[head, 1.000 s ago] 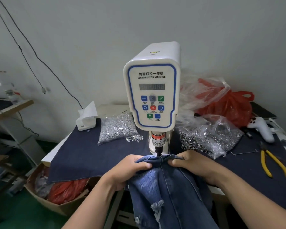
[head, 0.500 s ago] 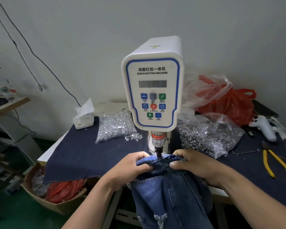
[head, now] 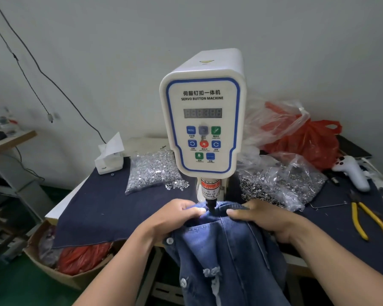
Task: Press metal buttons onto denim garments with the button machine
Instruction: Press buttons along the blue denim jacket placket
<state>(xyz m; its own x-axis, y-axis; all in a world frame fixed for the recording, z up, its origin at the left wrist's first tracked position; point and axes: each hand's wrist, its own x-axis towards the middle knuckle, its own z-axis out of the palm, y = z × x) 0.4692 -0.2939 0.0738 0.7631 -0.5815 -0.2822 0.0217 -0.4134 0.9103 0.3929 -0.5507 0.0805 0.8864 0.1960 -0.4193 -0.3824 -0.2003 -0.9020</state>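
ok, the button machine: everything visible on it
The button machine is a white plastic housing, upright at the table's middle. Blue-outlined front panel reads SERVO BUTTON MACHINE, with a dim digit display and eight keys, one red. Below hangs a red finger-warning label and a dark punch tip, meeting the denim edge. Left hand and right hand grip the denim either side of it.

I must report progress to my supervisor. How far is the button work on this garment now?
Done: two metal buttons already sit on the blue denim garment. In hand: the left hand and right hand pinch its top edge under the black punch tip of the white servo button machine. Left: whether this press has happened cannot be seen; clear bags of metal buttons remain.
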